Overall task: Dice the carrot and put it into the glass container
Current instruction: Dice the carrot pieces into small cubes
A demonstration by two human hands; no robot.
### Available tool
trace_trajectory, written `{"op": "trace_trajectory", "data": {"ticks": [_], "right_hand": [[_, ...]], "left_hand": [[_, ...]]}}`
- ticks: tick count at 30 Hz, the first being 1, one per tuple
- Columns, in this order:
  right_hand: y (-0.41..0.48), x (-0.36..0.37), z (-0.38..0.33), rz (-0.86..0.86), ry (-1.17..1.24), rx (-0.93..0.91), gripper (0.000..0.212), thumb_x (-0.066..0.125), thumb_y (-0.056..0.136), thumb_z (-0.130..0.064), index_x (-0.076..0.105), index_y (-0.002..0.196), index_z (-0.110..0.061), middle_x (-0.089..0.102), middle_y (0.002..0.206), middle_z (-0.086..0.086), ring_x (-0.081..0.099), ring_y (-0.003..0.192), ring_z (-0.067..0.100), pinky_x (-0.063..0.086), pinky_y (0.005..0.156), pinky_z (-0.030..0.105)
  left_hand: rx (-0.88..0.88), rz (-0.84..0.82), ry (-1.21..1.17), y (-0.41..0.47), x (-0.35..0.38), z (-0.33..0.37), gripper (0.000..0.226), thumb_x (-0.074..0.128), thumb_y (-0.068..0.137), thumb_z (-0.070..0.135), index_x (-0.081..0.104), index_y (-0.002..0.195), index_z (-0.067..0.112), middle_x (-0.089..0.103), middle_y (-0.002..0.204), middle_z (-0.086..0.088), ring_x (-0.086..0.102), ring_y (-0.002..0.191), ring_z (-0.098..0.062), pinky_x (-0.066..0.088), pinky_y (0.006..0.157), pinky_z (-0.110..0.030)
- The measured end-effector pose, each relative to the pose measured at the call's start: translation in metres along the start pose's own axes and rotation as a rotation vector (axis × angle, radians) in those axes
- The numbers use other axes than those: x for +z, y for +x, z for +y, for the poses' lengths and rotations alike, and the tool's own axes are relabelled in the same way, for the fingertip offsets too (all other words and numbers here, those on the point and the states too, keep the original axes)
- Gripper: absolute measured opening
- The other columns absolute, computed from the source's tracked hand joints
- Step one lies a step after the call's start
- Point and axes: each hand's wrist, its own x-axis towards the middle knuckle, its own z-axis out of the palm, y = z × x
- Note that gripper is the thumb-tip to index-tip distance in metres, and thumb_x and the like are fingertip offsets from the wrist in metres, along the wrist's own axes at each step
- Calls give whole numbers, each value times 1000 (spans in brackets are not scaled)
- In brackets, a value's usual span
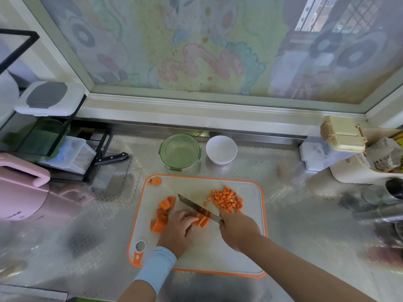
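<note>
At the left side of the orange-rimmed cutting board [250, 253] we have a loose heap of thick carrot chunks [162, 214] not yet cut down. A round carrot end [156, 181] lies apart in the far left corner. Just right of the heap, our left hand [178, 229] rests on the board with its fingers curled over a small bundle of carrot sticks [204, 221], pinning them in place. The knife [196, 207] lies slantwise across that bundle, its edge on the sticks close to our fingertips. Our right hand [237, 227] is wrapped tight round the handle at the blade's near right end. Beyond the blade, on the right half of the board, sits a pile of finished carrot cubes [226, 200], plainly less than the whole carrot. Behind the board, on the metal surface [305, 214], stands the glass container [162, 149] with its green rim, and a white bowl [221, 149] is just beside it on the right. We see no orange in either, though from this angle we cannot tell whether the container's lid is on. We judge the dicing roughly half done: the sticks under the blade need cross-cutting, the chunks on the left need slicing into sticks and then cubes, and none of the carrot has yet gone into the container.
</note>
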Motion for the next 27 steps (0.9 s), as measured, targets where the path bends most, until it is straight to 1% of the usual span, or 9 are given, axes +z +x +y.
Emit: {"op": "trace_trajectory", "data": {"ticks": [5,8,11,14,17,20,22,24,27], "right_hand": [[-1,0,0,11,-10,1,22,31,105,-31,50,97,-24,44,72,-8,51,71,18,43,61,32],[-1,0,-1,11,-9,7,24,32,105,-30,54,102,-22,44,72,-8,50,70,17,42,60,31],[-2,3,-1,21,0,12,21,32,105,-30,50,96,-24,45,72,-8,50,68,16,39,56,30],[-4,7,-3,15,2,20,18,32,105,-28,45,93,-25,47,72,-8,48,64,14,33,51,28],[-5,8,-2,16,3,23,18,32,105,-28,46,96,-25,48,73,-7,48,64,14,34,52,27],[-4,7,-3,20,7,20,18,31,105,-28,45,94,-25,48,73,-7,51,66,17,35,52,28],[-4,7,-2,17,11,17,17,32,105,-27,45,93,-25,47,71,-7,52,67,19,34,51,29],[-4,8,-2,14,14,19,16,32,105,-27,44,93,-24,46,70,-7,50,66,19,32,50,29],[-5,10,-2,15,14,18,15,32,104,-25,42,94,-24,45,70,-6,48,63,18,30,49,29]], "left_hand": [[-5,-6,-3,1,2,0,25,61,87,6,70,106,19,62,107,3,55,101,-11,48,88,-25],[88,10,27,2,1,8,18,65,82,18,72,98,19,61,101,3,55,95,-11,49,80,-22],[162,-1,103,2,6,16,14,67,79,26,71,90,20,59,97,4,55,90,-15,51,70,-26],[162,22,139,3,10,19,12,60,83,25,70,87,21,60,93,4,56,88,-16,51,66,-26],[172,34,167,3,8,21,19,53,86,27,71,87,22,62,92,4,57,87,-17,50,69,-26],[184,48,148,4,5,19,13,58,86,24,70,89,20,61,94,4,55,91,-16,51,71,-28],[244,36,125,4,7,16,7,63,86,19,69,88,17,59,95,4,53,92,-16,50,71,-28],[309,38,137,5,9,15,8,62,86,17,70,85,16,59,92,5,53,89,-15,50,66,-28],[333,81,140,9,13,14,8,64,83,13,71,81,15,62,87,4,53,85,-15,51,61,-29]]}}
